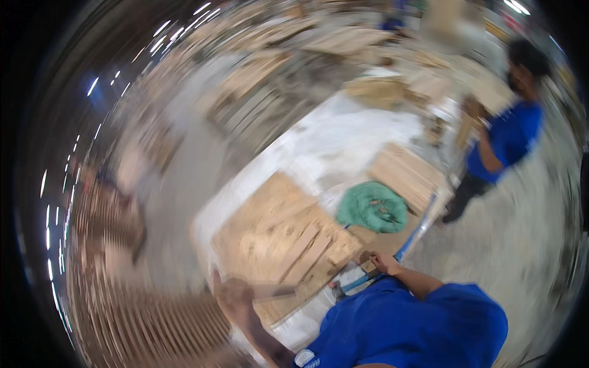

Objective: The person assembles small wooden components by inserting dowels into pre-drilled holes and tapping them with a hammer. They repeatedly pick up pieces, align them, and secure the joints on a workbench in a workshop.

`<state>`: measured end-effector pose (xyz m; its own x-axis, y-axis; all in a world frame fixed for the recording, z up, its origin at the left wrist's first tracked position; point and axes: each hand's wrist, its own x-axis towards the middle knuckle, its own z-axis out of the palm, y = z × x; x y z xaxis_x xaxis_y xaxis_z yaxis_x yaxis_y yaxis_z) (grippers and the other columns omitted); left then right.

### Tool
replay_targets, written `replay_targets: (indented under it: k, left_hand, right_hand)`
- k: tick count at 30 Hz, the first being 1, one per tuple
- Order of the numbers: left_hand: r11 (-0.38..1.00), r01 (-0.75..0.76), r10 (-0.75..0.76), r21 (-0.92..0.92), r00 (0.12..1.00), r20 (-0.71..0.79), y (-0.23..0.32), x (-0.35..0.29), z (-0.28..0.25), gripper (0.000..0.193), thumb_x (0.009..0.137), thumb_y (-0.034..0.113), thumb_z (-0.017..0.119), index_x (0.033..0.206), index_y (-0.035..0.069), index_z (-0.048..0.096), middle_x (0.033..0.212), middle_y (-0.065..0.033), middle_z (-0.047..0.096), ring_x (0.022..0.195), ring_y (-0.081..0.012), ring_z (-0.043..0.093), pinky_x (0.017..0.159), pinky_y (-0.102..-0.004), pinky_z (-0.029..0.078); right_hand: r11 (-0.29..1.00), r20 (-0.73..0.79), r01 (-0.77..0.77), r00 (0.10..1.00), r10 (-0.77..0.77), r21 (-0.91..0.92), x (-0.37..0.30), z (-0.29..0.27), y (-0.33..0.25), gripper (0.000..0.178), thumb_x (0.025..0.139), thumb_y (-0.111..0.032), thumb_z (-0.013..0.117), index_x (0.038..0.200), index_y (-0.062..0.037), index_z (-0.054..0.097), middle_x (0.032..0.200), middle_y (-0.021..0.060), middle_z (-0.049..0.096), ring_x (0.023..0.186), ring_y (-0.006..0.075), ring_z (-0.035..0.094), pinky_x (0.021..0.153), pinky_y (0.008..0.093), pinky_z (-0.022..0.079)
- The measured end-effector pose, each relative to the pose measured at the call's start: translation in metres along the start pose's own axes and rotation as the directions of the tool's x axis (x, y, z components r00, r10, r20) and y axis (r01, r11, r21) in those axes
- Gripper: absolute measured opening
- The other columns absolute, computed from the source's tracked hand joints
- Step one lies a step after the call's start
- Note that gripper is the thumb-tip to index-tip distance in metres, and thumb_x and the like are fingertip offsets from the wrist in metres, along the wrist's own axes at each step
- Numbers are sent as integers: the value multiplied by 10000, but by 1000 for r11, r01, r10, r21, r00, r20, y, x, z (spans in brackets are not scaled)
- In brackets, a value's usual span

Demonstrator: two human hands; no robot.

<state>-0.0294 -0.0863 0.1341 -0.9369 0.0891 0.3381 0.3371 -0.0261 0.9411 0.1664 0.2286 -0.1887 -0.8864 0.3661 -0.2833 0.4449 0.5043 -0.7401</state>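
My left hand (pixel 236 297) is smeared by motion at the left of the plywood board (pixel 245 230). It seems closed on one end of a short wooden strip (pixel 274 291), which sticks out to the right. Close to my body, my right hand (pixel 384 264) has its fingers closed on a small yellowish-brown block (pixel 368 266). A blue pipe-like bar (pixel 362 281) with a dark end runs just below that block. Two narrow wooden slats (pixel 307 254) lie side by side on the board. Beyond the right hand sits a coiled green bundle (pixel 372 207).
A white-covered table (pixel 343 132) carries the board and a stack of planks (pixel 406 175). A co-worker in a blue shirt (pixel 506 141) stands at its right side. Rows of wooden slats (pixel 147 325) fill the lower left. Stacked timber (pixel 257 104) stands behind.
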Motion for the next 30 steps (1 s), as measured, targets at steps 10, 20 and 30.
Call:
replay_targets:
  k: [10, 20, 30]
  left_hand:
    - [971, 185, -215, 151, 953, 215, -66, -20, 51, 625, 835, 40, 787, 1379, -41, 491, 1163, -125, 599, 1057, -223, 592, 958, -365, 490]
    - [941, -52, 16, 334, 994, 111, -27, -9, 53, 527, 894, 17, 736, 1356, -48, 491, 1277, -145, 572, 1173, -250, 559, 1020, -398, 467]
    - [925, -270, 226, -268, 957, -183, -35, 78, 19, 317, 960, 208, 671, 1182, 1, 579, 1167, -147, 617, 1118, -240, 601, 988, -429, 530]
  right_hand:
    - [996, -108, 37, 994, -28, 77, 0, -7, 30, 353, 957, -258, 545, 1256, -85, 617, 1018, 222, 708, 949, 421, 675, 830, 504, 533]
    - [984, -213, -92, 969, 123, 151, 5, -11, 40, 514, 927, -274, 591, 1380, -35, 547, 868, 186, 726, 816, 329, 713, 736, 449, 555]
    - [380, 196, -262, 959, 204, 887, 9, -81, -42, 736, 961, -440, 646, 1561, -132, 352, 1058, 41, 686, 833, 114, 617, 704, 294, 534]
